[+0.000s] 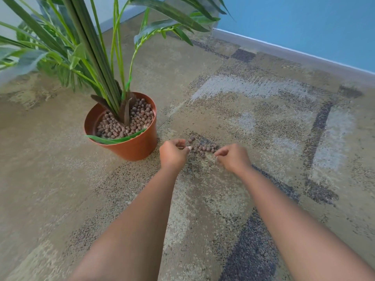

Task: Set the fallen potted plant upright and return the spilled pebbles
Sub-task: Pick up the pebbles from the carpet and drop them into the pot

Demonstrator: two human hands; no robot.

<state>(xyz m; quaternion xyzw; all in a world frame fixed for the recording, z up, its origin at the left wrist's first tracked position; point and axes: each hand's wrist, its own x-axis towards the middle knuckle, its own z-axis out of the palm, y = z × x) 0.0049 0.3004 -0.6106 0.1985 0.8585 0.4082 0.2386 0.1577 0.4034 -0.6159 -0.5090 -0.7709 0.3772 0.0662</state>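
Patterned carpet (253, 102) by a blue wall (304, 27) | pot (129, 147) upright, full of pebbles | spilled pebbles (203, 148) just right of it | your left hand (174, 154) and right hand (233, 157) curled either side, can't tell if holding any

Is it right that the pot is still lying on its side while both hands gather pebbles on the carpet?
Not quite. The head view shows the pot standing upright; the left hand and right hand do gather the spilled pebbles on the carpet.
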